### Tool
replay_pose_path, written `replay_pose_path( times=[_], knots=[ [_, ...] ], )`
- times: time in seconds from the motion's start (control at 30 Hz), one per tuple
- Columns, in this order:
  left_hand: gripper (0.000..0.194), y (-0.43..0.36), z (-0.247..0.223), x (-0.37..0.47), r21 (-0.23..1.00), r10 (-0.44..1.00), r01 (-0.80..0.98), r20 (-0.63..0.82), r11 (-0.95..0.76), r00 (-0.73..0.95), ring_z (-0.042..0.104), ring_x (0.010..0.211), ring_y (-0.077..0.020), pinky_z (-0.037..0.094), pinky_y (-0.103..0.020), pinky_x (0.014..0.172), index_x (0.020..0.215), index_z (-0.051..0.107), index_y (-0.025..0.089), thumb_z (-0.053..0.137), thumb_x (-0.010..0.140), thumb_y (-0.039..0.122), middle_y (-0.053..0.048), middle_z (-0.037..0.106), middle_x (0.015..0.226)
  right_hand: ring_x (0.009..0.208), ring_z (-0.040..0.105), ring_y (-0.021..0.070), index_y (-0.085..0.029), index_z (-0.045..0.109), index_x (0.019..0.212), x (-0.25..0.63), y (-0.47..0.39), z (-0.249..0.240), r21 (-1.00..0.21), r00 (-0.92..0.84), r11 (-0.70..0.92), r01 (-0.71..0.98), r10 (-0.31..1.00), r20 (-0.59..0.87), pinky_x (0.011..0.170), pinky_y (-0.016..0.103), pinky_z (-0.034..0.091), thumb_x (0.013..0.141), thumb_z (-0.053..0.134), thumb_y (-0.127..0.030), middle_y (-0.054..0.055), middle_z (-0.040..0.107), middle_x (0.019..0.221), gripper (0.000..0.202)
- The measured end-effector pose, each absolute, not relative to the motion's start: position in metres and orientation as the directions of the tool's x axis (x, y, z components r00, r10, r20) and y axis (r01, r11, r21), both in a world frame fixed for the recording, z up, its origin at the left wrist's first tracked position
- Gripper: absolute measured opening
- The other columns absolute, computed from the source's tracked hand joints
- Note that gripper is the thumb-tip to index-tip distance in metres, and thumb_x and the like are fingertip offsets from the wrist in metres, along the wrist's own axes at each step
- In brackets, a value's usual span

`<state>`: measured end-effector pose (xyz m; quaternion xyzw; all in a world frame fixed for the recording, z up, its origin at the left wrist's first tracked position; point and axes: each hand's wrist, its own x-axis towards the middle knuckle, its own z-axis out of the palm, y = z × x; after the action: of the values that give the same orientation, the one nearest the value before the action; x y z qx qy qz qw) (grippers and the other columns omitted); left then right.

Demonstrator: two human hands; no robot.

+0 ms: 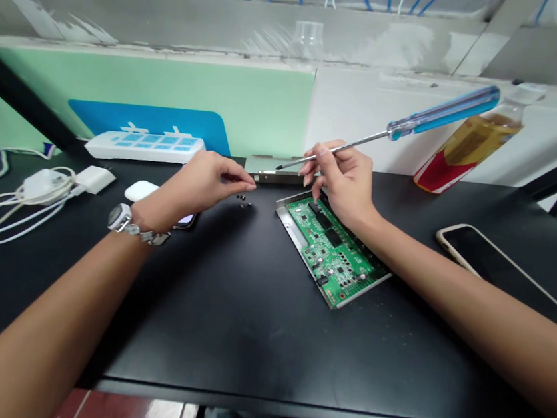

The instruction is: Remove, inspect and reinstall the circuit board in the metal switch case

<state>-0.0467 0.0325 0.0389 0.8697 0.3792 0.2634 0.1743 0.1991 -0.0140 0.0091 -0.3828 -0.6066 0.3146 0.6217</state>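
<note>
My right hand (pixel 345 180) holds a screwdriver (pixel 443 114) by its shaft, the clear blue handle pointing up to the right and the tip down to the left. Below that hand lies a green circuit board (pixel 337 249) on a metal plate. My left hand (pixel 205 184), a watch (pixel 120 218) on its wrist, has thumb and fingers pinched together; whatever is between them is too small to make out. Several small dark screws (pixel 243 201) lie on the table just beneath those fingertips. Behind both hands sits a flat metal casing (pixel 279 177).
On the black table (pixel 223 337), a power strip (pixel 147 146), a white charger (pixel 95 179) with cables and a white case (pixel 140 190) are at the left. A bottle (pixel 471 147) and a phone (pixel 503 271) are at the right.
</note>
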Motion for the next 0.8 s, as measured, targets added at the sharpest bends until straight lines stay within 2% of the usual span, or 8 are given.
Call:
replay_pose_path(
  times=[0.13,0.33,0.47,0.6,0.8],
  knots=[
    [0.024,0.044,0.035,-0.060,0.472,0.714,0.554,0.288,-0.686,0.638,0.070,0.075,-0.0198,0.053,-0.031,0.074,0.080,0.083,0.027,0.078,0.078,0.051,-0.005,0.078,0.083,0.061,0.061,0.0130,-0.023,0.063,0.088,0.199,-0.014,0.008,-0.852,0.037,0.517,0.081,0.853,0.521,0.039,0.026,0.044,0.097,0.062,-0.056,0.003,0.067,0.077,0.035],
    [0.030,0.047,0.037,-0.064,0.392,0.690,0.581,0.246,-0.713,0.681,0.068,0.077,-0.0189,0.052,-0.030,0.076,0.082,0.083,0.027,0.071,0.082,0.055,-0.005,0.076,0.086,0.059,0.061,0.0121,-0.021,0.064,0.087,0.198,-0.015,0.007,-0.840,0.020,0.541,0.036,0.840,0.541,0.037,0.024,0.043,0.094,0.065,-0.059,0.002,0.067,0.074,0.038],
    [0.033,0.036,0.044,-0.055,0.304,0.703,0.635,0.266,-0.711,0.660,0.068,0.083,-0.0195,0.050,-0.031,0.078,0.091,0.081,0.021,0.062,0.091,0.048,-0.008,0.075,0.093,0.057,0.061,0.0114,-0.022,0.063,0.085,0.197,-0.015,0.007,-0.848,0.030,0.530,0.020,0.847,0.531,0.037,0.023,0.042,0.092,0.064,-0.064,0.001,0.066,0.073,0.043],
    [0.030,0.019,0.039,-0.035,0.237,0.687,0.646,0.320,-0.725,0.653,0.065,0.074,-0.0184,0.048,-0.031,0.073,0.092,0.079,0.016,0.058,0.096,0.038,-0.008,0.074,0.085,0.057,0.061,0.0119,-0.023,0.061,0.086,0.199,-0.016,0.010,-0.856,0.055,0.517,0.011,0.854,0.517,0.040,0.024,0.043,0.094,0.062,-0.063,0.001,0.066,0.073,0.041],
    [0.033,0.000,0.015,-0.003,0.230,0.587,0.541,0.378,-0.809,0.716,0.068,0.089,-0.0219,0.051,-0.033,0.081,0.099,0.077,0.015,0.053,0.102,0.037,-0.011,0.075,0.096,0.051,0.058,0.0120,-0.024,0.059,0.084,0.210,-0.015,0.019,-0.862,0.112,0.504,0.050,0.855,0.507,0.042,0.026,0.041,0.095,0.062,-0.062,0.000,0.064,0.069,0.040]
  ],
)
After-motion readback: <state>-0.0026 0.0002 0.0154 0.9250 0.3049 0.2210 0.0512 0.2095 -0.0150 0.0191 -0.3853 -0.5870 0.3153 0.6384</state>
